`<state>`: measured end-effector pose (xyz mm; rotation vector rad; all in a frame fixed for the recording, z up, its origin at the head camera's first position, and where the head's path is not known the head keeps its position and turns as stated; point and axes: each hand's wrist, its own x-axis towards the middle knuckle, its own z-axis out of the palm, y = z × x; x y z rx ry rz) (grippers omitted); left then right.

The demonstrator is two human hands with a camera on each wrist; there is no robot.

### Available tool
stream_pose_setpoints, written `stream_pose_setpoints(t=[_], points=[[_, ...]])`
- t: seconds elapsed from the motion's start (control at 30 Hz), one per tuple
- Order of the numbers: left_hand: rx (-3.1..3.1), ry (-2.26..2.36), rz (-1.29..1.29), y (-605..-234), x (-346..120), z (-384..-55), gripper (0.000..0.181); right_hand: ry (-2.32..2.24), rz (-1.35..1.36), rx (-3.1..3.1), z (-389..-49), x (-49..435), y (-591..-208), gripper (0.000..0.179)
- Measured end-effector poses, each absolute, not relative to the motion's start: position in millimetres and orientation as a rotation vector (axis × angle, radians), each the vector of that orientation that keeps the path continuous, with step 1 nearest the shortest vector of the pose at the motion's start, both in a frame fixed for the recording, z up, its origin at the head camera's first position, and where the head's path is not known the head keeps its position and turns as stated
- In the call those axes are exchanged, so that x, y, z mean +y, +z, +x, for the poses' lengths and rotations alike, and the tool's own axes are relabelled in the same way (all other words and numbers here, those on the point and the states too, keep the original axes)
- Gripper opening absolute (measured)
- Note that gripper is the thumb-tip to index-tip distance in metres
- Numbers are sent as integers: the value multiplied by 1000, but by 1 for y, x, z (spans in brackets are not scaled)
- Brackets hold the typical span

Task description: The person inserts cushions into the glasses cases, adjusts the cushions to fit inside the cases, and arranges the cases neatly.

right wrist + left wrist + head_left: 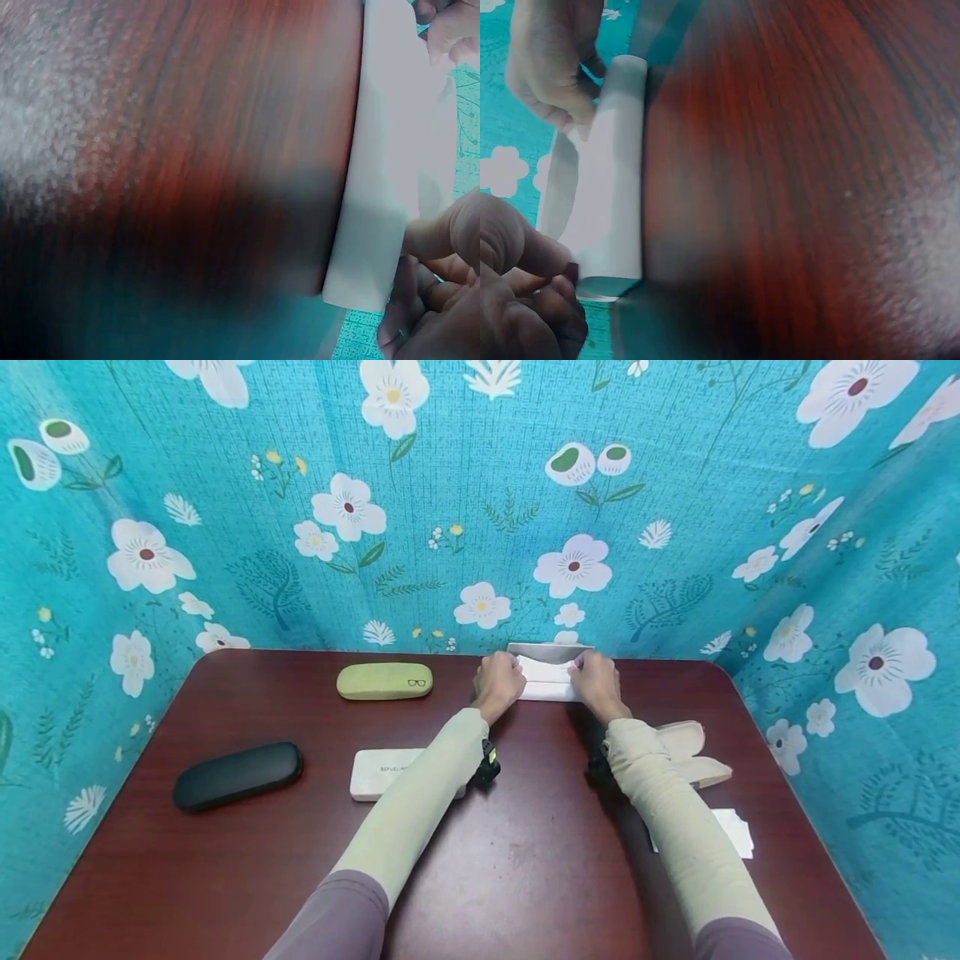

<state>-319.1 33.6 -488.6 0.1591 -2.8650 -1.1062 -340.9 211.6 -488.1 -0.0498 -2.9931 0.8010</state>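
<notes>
At the table's far edge, a white glasses case (551, 691) stands with a grey-lined flap (551, 652) raised behind it. My left hand (499, 683) grips its left end, thumb and curled fingers pinching the edge; the same hand (525, 285) fills the lower left of the left wrist view. At the opposite end my right hand (597, 683) pinches the edge in the same way, seen close in the right wrist view as a hand (442, 277) with bent fingers. A white surface covers the case's inside, and I cannot tell what lies under it.
A yellow-green glasses case (385, 682) lies left of the hands. Nearer are a black case (238, 776) and a white lettered case (375, 774), partly under the left arm. Beside the right arm lie a beige open case (684, 742) and a white piece (735, 832). A floral curtain (420, 552) hangs behind.
</notes>
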Motion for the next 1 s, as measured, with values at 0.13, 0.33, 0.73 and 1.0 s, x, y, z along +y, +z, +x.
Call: stream_pose_setpoints(t=[0.13,0.33,0.73,1.0], points=[[-2886,-1071,133,-486,34,-317,45,740,-37,-3033,-338,211,-486,19],[-2902,-1055,124,-490,34,-312,41,726,-67,-3079,-333,211,-487,23],[-2890,-1007,100,-483,32,-304,11,748,-109,-3047,-327,215,-480,28],[-2815,-943,-73,-478,22,-290,27,725,123,-2896,-308,216,-484,24]])
